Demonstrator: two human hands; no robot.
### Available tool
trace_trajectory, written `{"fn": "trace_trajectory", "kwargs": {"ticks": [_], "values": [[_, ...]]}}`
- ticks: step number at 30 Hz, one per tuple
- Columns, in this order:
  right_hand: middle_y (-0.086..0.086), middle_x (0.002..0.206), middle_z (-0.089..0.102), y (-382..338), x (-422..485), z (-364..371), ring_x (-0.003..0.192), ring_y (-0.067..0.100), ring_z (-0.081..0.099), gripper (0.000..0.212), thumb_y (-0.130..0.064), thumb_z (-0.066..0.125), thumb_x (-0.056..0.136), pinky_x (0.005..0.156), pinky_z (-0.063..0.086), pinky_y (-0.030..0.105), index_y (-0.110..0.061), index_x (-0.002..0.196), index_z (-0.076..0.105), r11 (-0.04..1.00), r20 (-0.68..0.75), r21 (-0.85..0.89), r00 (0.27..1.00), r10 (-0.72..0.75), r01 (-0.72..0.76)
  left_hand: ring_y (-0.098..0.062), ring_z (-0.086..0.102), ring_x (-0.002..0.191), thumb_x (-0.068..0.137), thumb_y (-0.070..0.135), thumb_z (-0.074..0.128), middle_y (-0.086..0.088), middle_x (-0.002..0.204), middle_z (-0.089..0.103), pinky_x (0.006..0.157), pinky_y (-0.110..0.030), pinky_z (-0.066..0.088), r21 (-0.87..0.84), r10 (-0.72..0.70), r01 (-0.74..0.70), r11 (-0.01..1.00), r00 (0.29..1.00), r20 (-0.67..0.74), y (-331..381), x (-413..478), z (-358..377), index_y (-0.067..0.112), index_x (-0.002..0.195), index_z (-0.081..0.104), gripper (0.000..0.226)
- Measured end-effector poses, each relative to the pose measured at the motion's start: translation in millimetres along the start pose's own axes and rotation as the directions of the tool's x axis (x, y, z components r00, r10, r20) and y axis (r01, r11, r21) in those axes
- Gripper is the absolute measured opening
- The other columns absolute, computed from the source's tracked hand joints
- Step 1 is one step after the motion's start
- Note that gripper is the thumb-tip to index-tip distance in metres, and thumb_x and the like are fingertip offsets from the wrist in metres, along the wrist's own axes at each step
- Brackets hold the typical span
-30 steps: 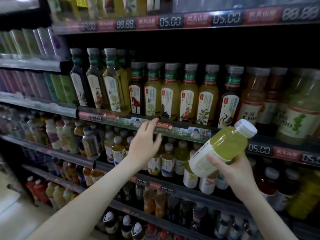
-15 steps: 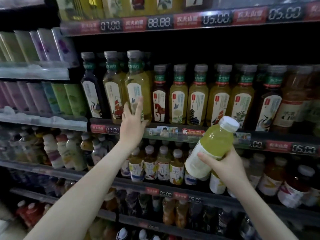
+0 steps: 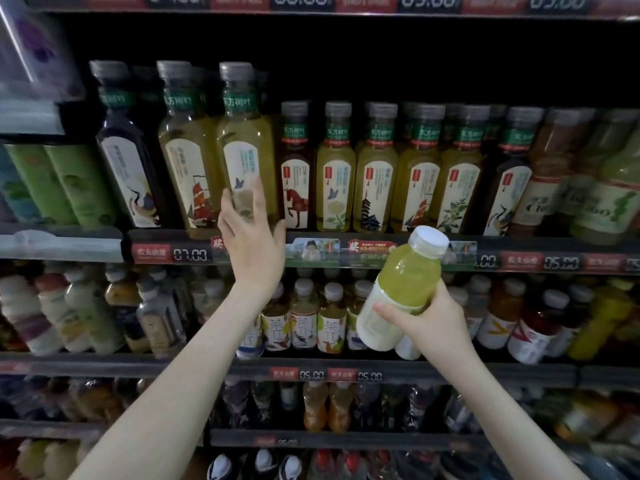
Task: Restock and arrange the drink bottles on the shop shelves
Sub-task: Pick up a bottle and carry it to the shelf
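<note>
My right hand (image 3: 427,322) grips a green drink bottle (image 3: 401,289) with a white cap and white label, tilted to the right in front of the shelves. My left hand (image 3: 251,237) is raised to the upper shelf, fingers spread around the base of a tall yellow-green tea bottle (image 3: 242,140) with a grey cap; thumb and fingers touch its lower label. That bottle stands third in a row of tall bottles. To its right stands a row of shorter tea bottles (image 3: 336,171) with cream labels.
The shelf edge (image 3: 381,254) carries price tags and digital displays. Below it are small tea bottles (image 3: 303,320) and red and orange drinks (image 3: 530,327). Green cartons (image 3: 65,185) stand at the left. Lower shelves hold more bottles.
My left hand rose from the shelf's price strip to the tall yellow-green bottle and now touches its base. The view moved closer and upward. My right hand keeps the green bottle.
</note>
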State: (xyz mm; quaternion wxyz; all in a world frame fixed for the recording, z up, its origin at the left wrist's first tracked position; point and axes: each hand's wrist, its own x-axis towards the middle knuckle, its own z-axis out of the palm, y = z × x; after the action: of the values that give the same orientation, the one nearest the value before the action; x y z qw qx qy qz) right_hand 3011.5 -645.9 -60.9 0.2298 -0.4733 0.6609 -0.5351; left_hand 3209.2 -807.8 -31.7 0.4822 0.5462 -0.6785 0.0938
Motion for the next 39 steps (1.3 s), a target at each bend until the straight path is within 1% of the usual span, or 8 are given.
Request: {"fn": "trace_trajectory", "kwargs": {"ticks": [5,10,13,21,28,34,37,39], "values": [[-0.019,0.101,0.066,-8,-5,-23,0.082,-0.006,0.061,0.064,-0.039,0.085,0.064,0.066,0.046,0.013,-0.034,0.118,0.051,1.0,-0.037,0.011,0.999,-0.009,0.009,-0.041,0.019,0.136,0.093,0.025,0.055,-0.028,0.148,0.019,0.107,-0.053,0.028,-0.156,0.302,-0.294,0.943,0.953,0.033,47,-28,17,0.018,0.146,0.036,0.057],[-0.022,0.098,0.067,-4,-12,-68,0.087,-0.013,0.061,0.06,-0.036,0.086,0.064,0.067,0.046,0.007,-0.038,0.113,0.051,1.0,-0.135,-0.011,0.991,-0.017,0.016,-0.03,0.055,0.11,0.089,0.019,0.055,-0.014,0.12,0.06,0.095,-0.042,0.048,-0.356,0.482,-0.433,0.828,0.875,0.057,114,-39,31,0.005,0.118,0.062,0.033],[-0.021,0.097,0.067,2,-16,-104,0.085,-0.012,0.061,0.058,-0.04,0.086,0.062,0.069,0.048,0.01,-0.039,0.11,0.053,1.0,-0.199,-0.015,0.98,0.003,-0.006,-0.025,0.061,0.103,0.087,0.014,0.064,-0.009,0.11,0.066,0.089,-0.032,0.049,-0.425,0.512,-0.434,0.794,0.855,0.083,154,-48,39,0.006,0.114,0.065,0.029],[-0.016,0.099,0.067,33,-17,-230,0.083,-0.011,0.061,0.061,-0.036,0.086,0.064,0.062,0.046,0.008,-0.032,0.116,0.055,1.0,-0.369,-0.008,0.929,-0.014,0.012,-0.02,0.053,0.118,0.093,0.021,0.057,-0.004,0.127,0.058,0.092,-0.025,0.044,-0.544,0.582,-0.423,0.724,0.799,0.152,277,-79,65,0.011,0.132,0.053,0.04],[-0.016,0.105,0.065,85,-7,-362,0.093,-0.004,0.059,0.065,-0.034,0.085,0.065,0.073,0.045,0.018,-0.031,0.122,0.052,0.999,-0.406,-0.012,0.913,-0.039,0.037,-0.015,0.049,0.118,0.097,0.03,0.05,0.002,0.137,0.045,0.083,-0.022,0.044,-0.552,0.523,-0.321,0.77,0.812,0.258,400,-116,105,0.017,0.143,0.038,0.049],[-0.016,0.106,0.063,143,7,-426,0.095,-0.001,0.059,0.064,-0.03,0.085,0.067,0.079,0.047,0.025,-0.029,0.121,0.051,0.999,-0.347,0.0,0.937,0.031,-0.033,-0.018,0.06,0.094,0.091,0.024,0.048,-0.003,0.102,0.062,0.068,-0.027,0.053,-0.536,0.504,-0.384,0.752,0.859,0.091,422,-173,141,0.009,0.114,0.061,0.03],[-0.011,0.108,0.063,171,11,-430,0.094,0.004,0.06,0.067,-0.031,0.085,0.068,0.073,0.047,0.024,-0.025,0.125,0.05,0.995,-0.304,-0.002,0.948,0.096,-0.101,-0.023,0.061,0.087,0.088,0.023,0.053,-0.005,0.1,0.06,0.052,-0.025,0.045,-0.448,0.521,-0.379,0.81,0.816,0.25,405,-207,164,0.011,0.114,0.061,0.03],[-0.012,0.104,0.063,185,14,-428,0.088,0.0,0.059,0.065,-0.029,0.084,0.07,0.064,0.045,0.018,-0.025,0.125,0.05,0.991,-0.276,-0.016,0.953,0.125,-0.135,-0.03,0.058,0.096,0.086,0.016,0.06,-0.01,0.11,0.056,0.057,-0.029,0.044,-0.346,0.486,-0.361,0.866,0.771,0.412,395,-217,180,0.012,0.124,0.056,0.038]]}}
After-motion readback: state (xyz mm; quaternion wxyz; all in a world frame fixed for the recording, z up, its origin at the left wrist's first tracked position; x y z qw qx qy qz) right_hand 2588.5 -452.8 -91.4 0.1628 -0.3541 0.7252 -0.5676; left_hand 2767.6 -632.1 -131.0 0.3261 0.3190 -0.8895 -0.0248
